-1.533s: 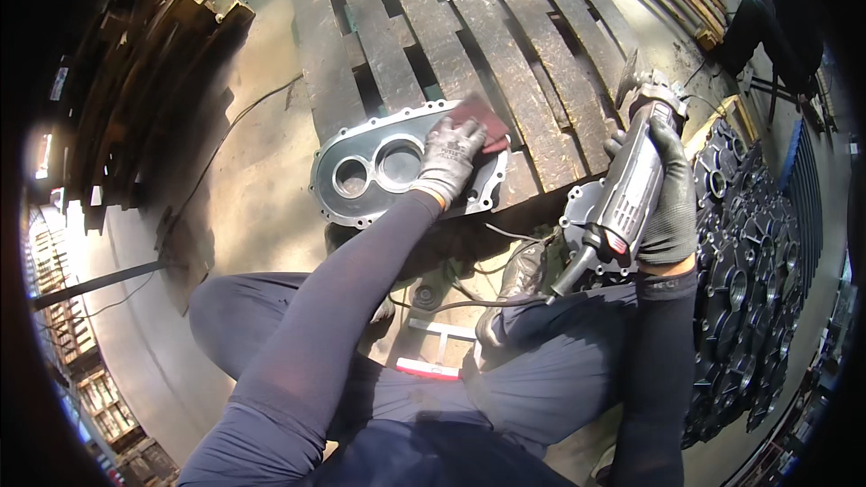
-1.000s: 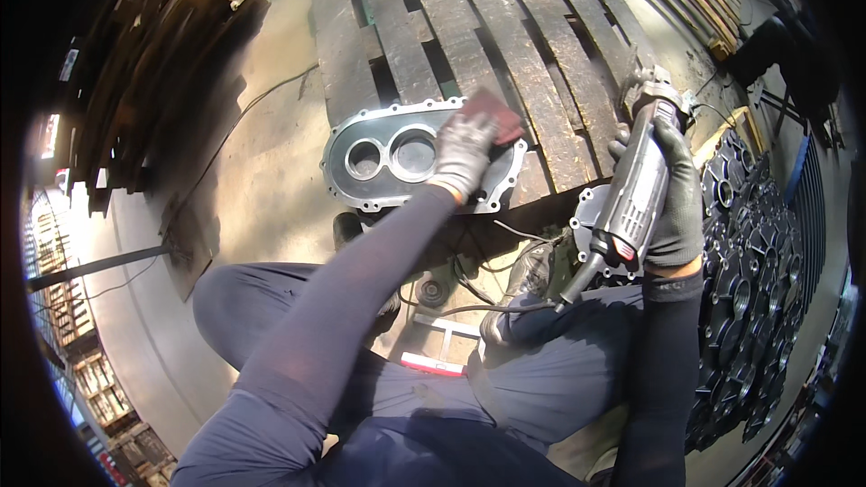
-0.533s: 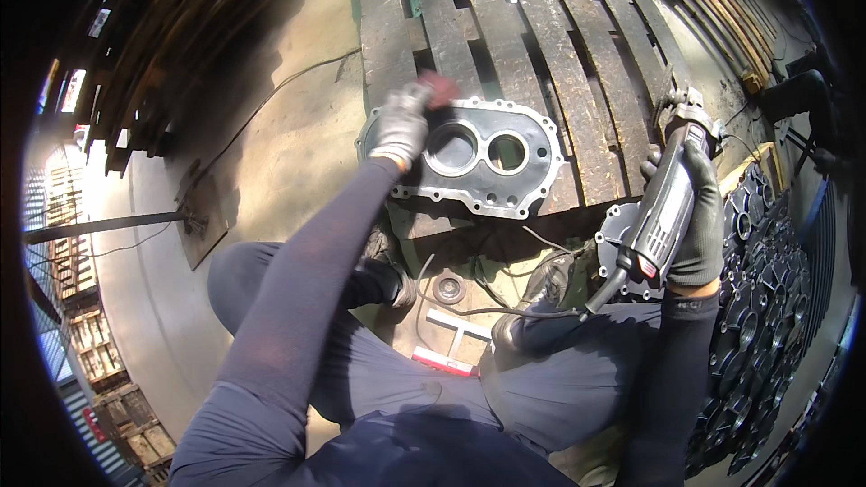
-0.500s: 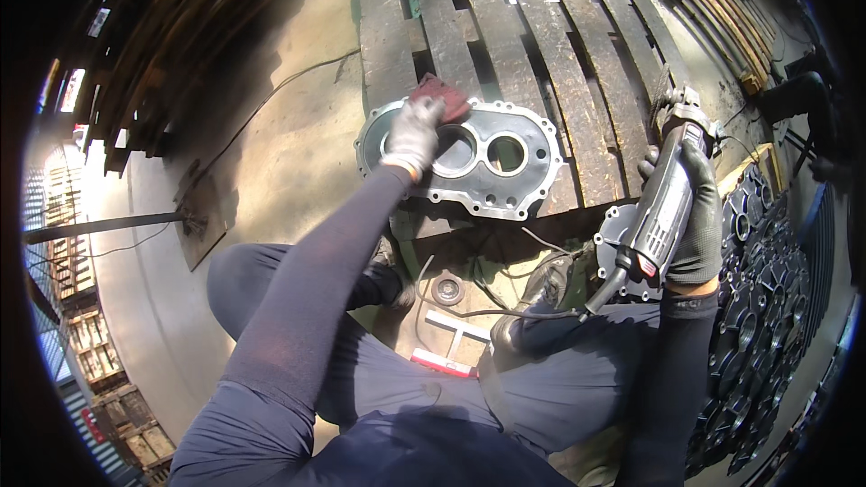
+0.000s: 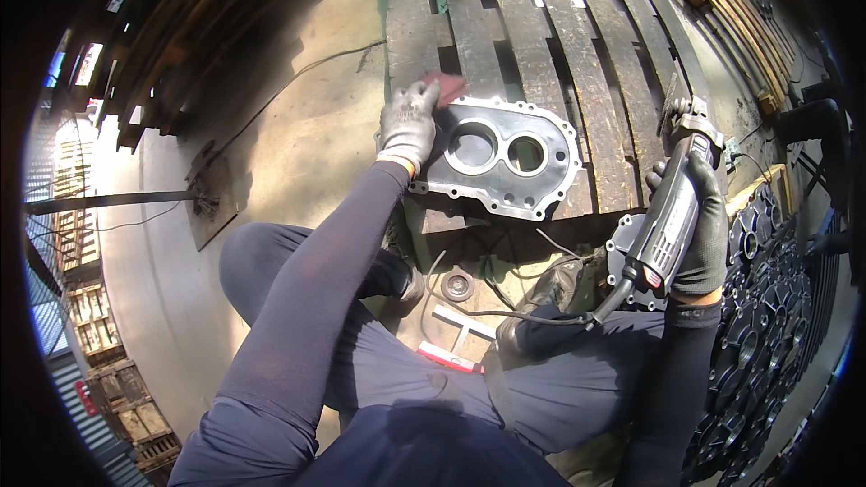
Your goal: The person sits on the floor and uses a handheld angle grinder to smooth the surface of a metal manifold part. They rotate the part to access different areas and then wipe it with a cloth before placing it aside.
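Observation:
A grey metal housing cover (image 5: 433, 173) with two large round openings and bolt holes round its rim lies flat on the wooden pallet (image 5: 494, 29). Over its left end is my left hand (image 5: 410, 122), in a grey glove, closed on a dark red pad (image 5: 448, 87) at the cover's far edge. The pad is blurred, so cloth or abrasive I cannot tell. At the right, my right hand (image 5: 705, 225), in a darker glove, is wrapped round the body of an angle grinder (image 5: 666, 221). Its head points away from me, and its cord trails toward my legs.
A second metal cover (image 5: 622, 243) sits partly hidden below the grinder. Many dark metal parts (image 5: 758, 325) are stacked at the right. Between my feet lie a round metal disc (image 5: 457, 285) and a red-and-white tool (image 5: 451, 356). Wooden pallets (image 5: 194, 27) stand at the far left.
My left hand has shifted left relative to the cover, drawing the red pad along the far edge. The whole view has moved slightly; my right hand keeps hold of the grinder.

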